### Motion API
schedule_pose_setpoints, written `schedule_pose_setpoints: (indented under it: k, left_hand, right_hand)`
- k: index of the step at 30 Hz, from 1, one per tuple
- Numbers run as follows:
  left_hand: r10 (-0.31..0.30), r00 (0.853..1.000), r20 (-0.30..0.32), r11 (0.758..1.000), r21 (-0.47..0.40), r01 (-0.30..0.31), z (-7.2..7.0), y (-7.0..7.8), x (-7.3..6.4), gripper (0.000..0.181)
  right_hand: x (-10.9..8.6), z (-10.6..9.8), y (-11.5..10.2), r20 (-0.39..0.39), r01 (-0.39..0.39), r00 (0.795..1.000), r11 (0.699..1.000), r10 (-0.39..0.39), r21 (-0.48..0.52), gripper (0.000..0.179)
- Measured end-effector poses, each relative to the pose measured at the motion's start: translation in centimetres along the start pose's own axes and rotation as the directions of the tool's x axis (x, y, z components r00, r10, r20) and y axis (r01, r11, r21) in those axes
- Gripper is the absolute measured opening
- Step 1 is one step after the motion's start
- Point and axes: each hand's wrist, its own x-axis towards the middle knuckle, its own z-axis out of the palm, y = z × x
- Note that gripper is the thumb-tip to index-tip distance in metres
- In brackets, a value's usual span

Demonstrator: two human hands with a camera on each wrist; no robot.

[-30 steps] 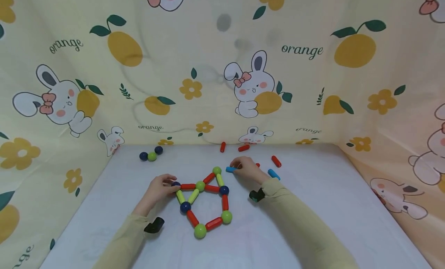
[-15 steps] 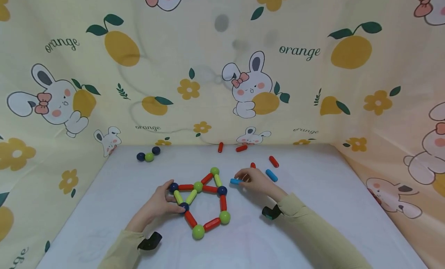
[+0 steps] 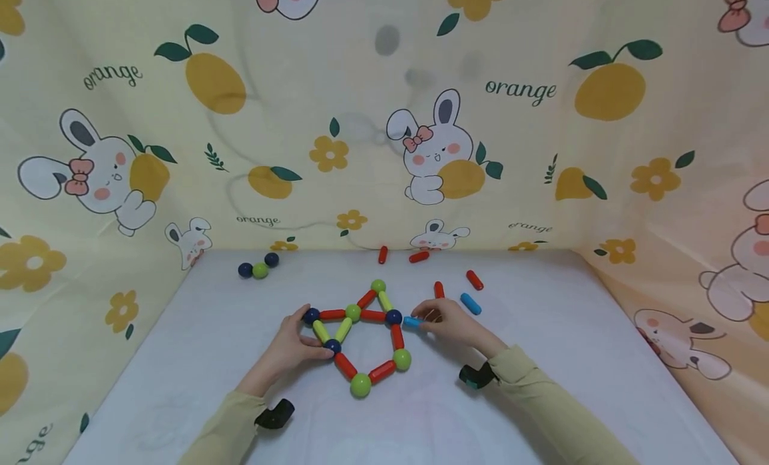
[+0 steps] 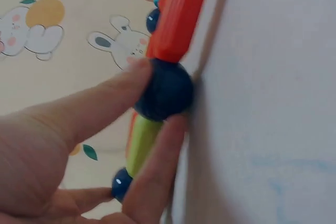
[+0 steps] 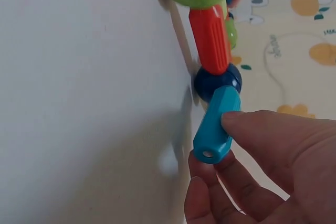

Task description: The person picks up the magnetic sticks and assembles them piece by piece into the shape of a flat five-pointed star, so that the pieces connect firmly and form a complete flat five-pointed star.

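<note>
The right hand [image 3: 454,323] pinches a faceted blue rod [image 5: 216,127]; the left hand [image 3: 285,355] grips a frame [image 3: 372,315] of red and lime rods [image 3: 345,366] and green and navy balls [image 3: 402,359].

Only legible text: "orange", dark-green lowercase script, repeated on the cream-yellow printed fabric backdrop [image 3: 360,65]. Reference: big white printed rabbit with pink bow [image 3: 441,151], back centre.
- Large tilted print [image 3: 113,77]: well to the rabbit's left, above its middle.
- Large level print [image 3: 520,89]: right of the rabbit, about level with its ears.
- Small print [image 3: 258,220]: lower left of the rabbit.
- Small print, slightly tilted [image 3: 531,226]: lower right.
- Cropped print [image 3: 39,441]: far lower left, steeply angled, only "ge" readable.

Right wrist view: small "orange", sideways, soft. Left wrist view: lettering fragments, unreadable.
</note>
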Motion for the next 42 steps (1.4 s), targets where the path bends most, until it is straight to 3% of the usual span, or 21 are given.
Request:
schedule_pose_setpoints:
  k: [6,11,23,30,34,38,42]
  left_hand:
    - [0.006,1.000,0.011,0.995,-0.096,-0.004,0.0,-0.8,1.4,0.111]
    - [0.028,0.999,0.044,0.987,-0.156,-0.021,-0.1,-1.3,1.8,0.109]
    - [0.024,0.998,0.051,0.986,-0.165,-0.016,0.2,-1.3,1.9,0.111]
    - [0.038,0.997,0.061,0.988,-0.152,-0.029,-0.4,-1.1,2.1,0.100]
    - [0.056,0.996,0.068,0.985,-0.164,-0.044,-1.1,-1.0,2.3,0.090]
    - [0.049,0.996,0.080,0.981,-0.194,-0.033,-1.6,-1.1,2.6,0.081]
    - [0.028,0.996,0.087,0.964,-0.266,-0.004,-1.8,-1.4,3.2,0.068]
  right_hand:
    - [0.3,0.0,0.6,-0.015,-0.022,1.000,1.000,0.022,-0.002,0.022]
    - [0.2,0.0,1.1,-0.019,-0.030,0.999,1.000,0.030,0.003,0.022]
    - [0.2,-0.6,1.1,-0.053,-0.050,0.997,0.999,0.051,0.020,0.018]
    - [-0.1,-4.1,2.1,-0.187,-0.034,0.982,0.999,0.041,0.040,0.023]
    - [-0.7,-6.5,3.4,-0.263,-0.097,0.960,0.995,0.095,0.007,0.025]
    - [-1.5,-7.7,4.6,-0.261,-0.183,0.950,0.983,0.171,-0.022,0.029]
    - [-1.8,-7.6,5.5,-0.228,-0.230,0.951,0.970,0.207,-0.079,0.030]
